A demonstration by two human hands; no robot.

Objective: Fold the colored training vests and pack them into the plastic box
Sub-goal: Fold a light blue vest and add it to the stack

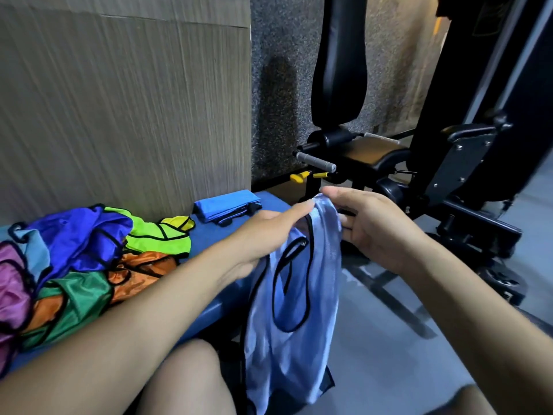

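A light blue mesh vest (299, 295) with black trim hangs in front of me, over the edge of a blue bench (209, 313). My left hand (269, 232) grips its upper left part. My right hand (368, 223) holds the top of the vest from the right, thumb over the fabric, fingers behind it. A loose pile of vests lies on the bench at the left: royal blue (80, 235), lime green (161, 235), orange (143, 274), dark green (71, 307) and purple (12, 283). A folded blue vest (224, 206) sits at the bench's far end. No plastic box is in view.
A wood-grain wall panel (119, 100) rises behind the bench. A black gym machine (449, 163) with padded seat, roller handle and yellow levers stands at the right on a grey floor (389, 339). My knee (185, 381) shows at the bottom.
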